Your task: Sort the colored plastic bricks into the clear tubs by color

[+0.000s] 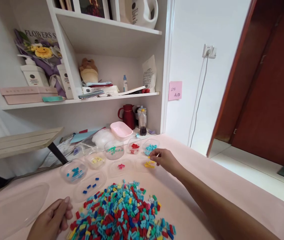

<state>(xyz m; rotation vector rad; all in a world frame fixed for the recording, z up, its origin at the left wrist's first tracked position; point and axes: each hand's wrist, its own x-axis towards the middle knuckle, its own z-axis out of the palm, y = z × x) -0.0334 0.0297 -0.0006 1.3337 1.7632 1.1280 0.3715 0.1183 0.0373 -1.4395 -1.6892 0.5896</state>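
Observation:
Between the thumb and fingers of my right hand (165,160) is a small yellow toy brick, held just above a clear dish of yellow bricks (149,164). My left hand (53,218) rests at the near left edge of a big mixed heap of toy bricks (122,213). Its fingers are curled in with the thumb against them, and whatever they may hold is hidden. Past the heap stand clear dishes holding light blue bricks (150,149), red bricks (135,147), green bricks (113,150), pink bricks (121,166), pale yellow bricks (97,160) and blue bricks (75,172).
Dark blue bricks (91,186) lie spread on a clear lid or shallow dish. A large clear lid (14,206) lies at the left. Behind the dishes are a pink basin (121,130), a dark red jug (128,116) and a bottle (143,123), below white shelves (117,98).

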